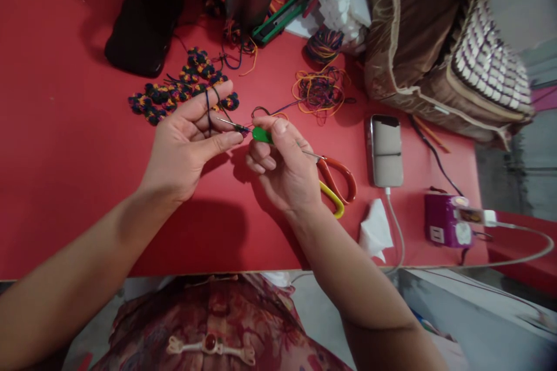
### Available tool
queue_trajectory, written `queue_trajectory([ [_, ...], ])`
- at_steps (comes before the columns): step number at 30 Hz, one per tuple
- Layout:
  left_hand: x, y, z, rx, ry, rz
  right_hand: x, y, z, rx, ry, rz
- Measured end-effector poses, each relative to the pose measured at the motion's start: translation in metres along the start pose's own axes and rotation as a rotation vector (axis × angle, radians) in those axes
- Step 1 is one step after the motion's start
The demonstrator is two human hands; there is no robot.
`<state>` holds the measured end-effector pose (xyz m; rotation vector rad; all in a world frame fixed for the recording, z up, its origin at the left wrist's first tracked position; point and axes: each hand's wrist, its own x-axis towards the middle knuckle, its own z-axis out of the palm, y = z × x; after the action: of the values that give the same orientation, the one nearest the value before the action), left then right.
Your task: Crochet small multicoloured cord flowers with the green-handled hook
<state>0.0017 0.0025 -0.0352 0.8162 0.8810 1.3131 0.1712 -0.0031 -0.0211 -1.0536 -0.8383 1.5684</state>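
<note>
My right hand (289, 162) grips a crochet hook by its green handle (261, 135); the thin metal shaft points left toward my other hand. Dark thread (208, 110) is looped over the raised fingers of my left hand (187, 133). Its thumb and a finger pinch by a small bit of dark thread work (244, 134) at the hook, partly hidden. Under and beyond the left fingers lies a bunch of small multicoloured crocheted pieces (161, 95). A loose tangle of purple and orange thread (321, 91) rests beyond my right hand.
Scissors (339, 177) with orange and yellow handles lie beside my right wrist. A black phone-like object (145, 26), green box cutter (281, 17), wound thread ball (324, 44), charging phone (386, 151), white tissue (376, 231), purple adapter (448, 220) and brown bag (418, 29) surround the red table (52, 185).
</note>
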Motion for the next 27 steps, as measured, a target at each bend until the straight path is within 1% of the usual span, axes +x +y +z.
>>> queue_trajectory([
  [2, 0.001, 0.001, -0.002, 0.001, 0.014, 0.009, -0.001, -0.001, -0.001, 0.000, 0.007, 0.006],
  [5, 0.003, 0.002, -0.005, 0.024, 0.001, 0.029, -0.003, -0.006, -0.001, 0.084, -0.015, 0.011],
  [9, 0.004, 0.003, -0.004, 0.054, -0.048, 0.118, -0.003, -0.011, -0.006, 0.164, -0.124, 0.015],
  [12, 0.001, 0.006, -0.002, 0.108, -0.050, 0.161, -0.003, -0.011, -0.011, 0.126, -0.184, -0.034],
  [16, -0.003, 0.008, 0.003, 0.140, -0.048, 0.164, -0.005, -0.011, -0.011, 0.107, -0.199, -0.131],
  [18, -0.003, 0.006, 0.004, 0.115, -0.044, 0.157, -0.006, -0.012, -0.008, 0.124, -0.175, -0.141],
  [22, -0.003, -0.001, 0.006, 0.046, -0.043, 0.080, -0.007, -0.010, 0.001, 0.128, -0.032, -0.102],
  [24, -0.003, -0.003, 0.005, 0.024, -0.030, 0.036, -0.008, -0.007, 0.005, 0.133, 0.020, -0.107],
  [27, -0.003, -0.003, 0.005, -0.003, -0.023, 0.009, -0.008, -0.005, 0.008, 0.167, 0.040, -0.144],
])
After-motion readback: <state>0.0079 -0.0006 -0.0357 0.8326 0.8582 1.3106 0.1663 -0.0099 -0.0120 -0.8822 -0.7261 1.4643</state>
